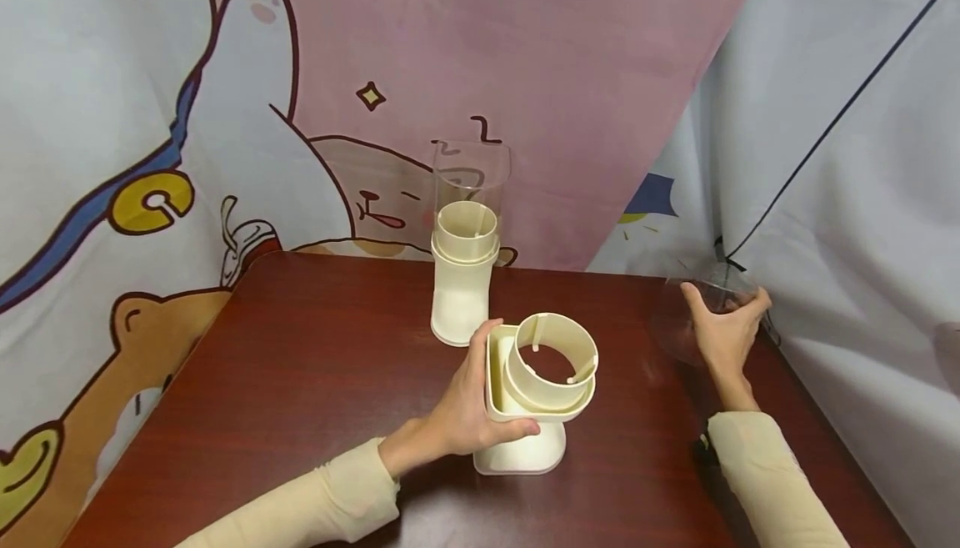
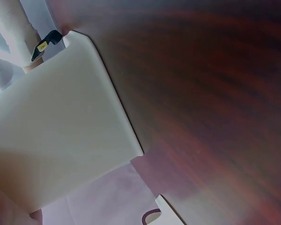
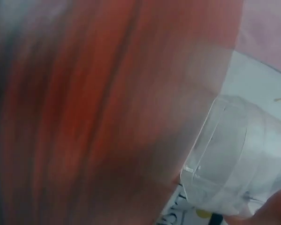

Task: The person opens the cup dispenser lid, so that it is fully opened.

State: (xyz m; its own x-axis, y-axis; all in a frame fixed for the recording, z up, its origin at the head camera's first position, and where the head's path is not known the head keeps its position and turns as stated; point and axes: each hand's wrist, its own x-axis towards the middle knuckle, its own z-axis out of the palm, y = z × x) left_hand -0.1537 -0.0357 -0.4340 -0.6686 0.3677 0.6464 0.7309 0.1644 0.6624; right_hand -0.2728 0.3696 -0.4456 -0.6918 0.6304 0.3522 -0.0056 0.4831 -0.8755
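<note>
- One grip I see at six o'clock: left hand [image 1: 467,408] clasping the base [image 1: 551,395], thumb toward three.
- Another near four: right hand [image 1: 726,333] curved round the cup [image 3: 227,154].

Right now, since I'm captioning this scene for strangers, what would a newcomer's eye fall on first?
Probably the cream stand near the middle of the table, held in the left grip. The big cartoon cloth hung behind would likely come next. Then the back stand, with a clear tube rising from it, and the faint clear jar at the far right, in the right grip.
</note>
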